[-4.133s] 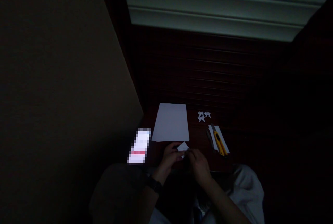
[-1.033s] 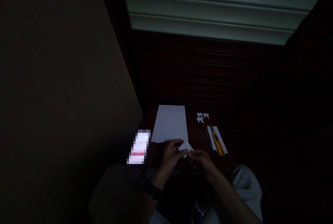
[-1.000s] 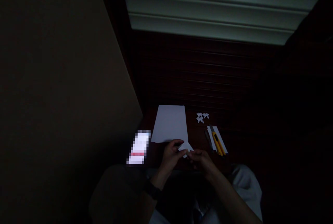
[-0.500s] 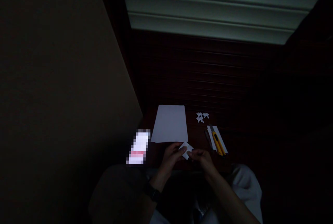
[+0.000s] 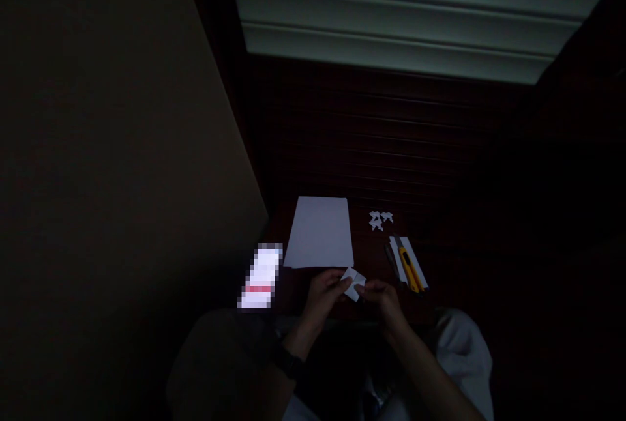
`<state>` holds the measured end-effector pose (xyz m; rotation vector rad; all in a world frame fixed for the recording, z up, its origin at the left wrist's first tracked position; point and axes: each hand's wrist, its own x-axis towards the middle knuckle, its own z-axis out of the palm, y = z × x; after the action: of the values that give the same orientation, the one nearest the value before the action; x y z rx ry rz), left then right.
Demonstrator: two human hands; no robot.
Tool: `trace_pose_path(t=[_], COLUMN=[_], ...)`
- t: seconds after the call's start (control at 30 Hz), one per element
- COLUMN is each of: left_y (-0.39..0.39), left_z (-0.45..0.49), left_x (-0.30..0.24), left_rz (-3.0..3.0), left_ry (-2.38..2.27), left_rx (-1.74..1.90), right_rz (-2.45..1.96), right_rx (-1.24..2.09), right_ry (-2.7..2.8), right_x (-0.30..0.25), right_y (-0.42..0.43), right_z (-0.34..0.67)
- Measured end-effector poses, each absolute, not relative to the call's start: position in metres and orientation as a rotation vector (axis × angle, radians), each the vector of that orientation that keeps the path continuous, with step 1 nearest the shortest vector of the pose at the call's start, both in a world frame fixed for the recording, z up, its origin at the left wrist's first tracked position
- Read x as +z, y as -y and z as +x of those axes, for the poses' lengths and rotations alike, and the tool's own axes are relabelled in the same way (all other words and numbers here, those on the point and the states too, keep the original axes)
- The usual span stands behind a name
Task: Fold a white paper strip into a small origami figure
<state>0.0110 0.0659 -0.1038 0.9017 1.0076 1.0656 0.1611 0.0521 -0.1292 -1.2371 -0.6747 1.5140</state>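
Observation:
A small folded piece of white paper [image 5: 355, 276] is held between both hands, over the near edge of the dark table. My left hand [image 5: 326, 292] pinches its left side, with the thumb lying on top. On the right side, my right hand [image 5: 381, 296] grips the paper between thumb and fingers. A crease or flap edge runs across the paper's face. Just beyond the hands lies a stack of white paper sheets [image 5: 320, 232].
Several small folded paper figures [image 5: 376, 219] sit at the back right. A yellow utility knife [image 5: 409, 267] rests on white paper strips [image 5: 415, 258], with a dark slim object [image 5: 392, 261] beside them. A lit, pixelated phone [image 5: 261, 276] lies at left, near the wall [image 5: 147, 147].
The folded paper has shifted very slightly to the right and turned a little in my hands. Both hands keep their hold; everything on the table is where it was.

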Motion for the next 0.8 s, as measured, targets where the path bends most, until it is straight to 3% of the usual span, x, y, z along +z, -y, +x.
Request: trace_pose_path(t=[0.8], left_y=[-0.063], left_z=[0.01], left_x=[-0.105], left_rz=[1.07], left_ry=[-0.979], left_rx=[1.019], right_rz=[-1.089], right_rx=[1.635], right_ry=[0.529], right_x=[-0.143], right_y=[-0.054], right_z=[0.166])
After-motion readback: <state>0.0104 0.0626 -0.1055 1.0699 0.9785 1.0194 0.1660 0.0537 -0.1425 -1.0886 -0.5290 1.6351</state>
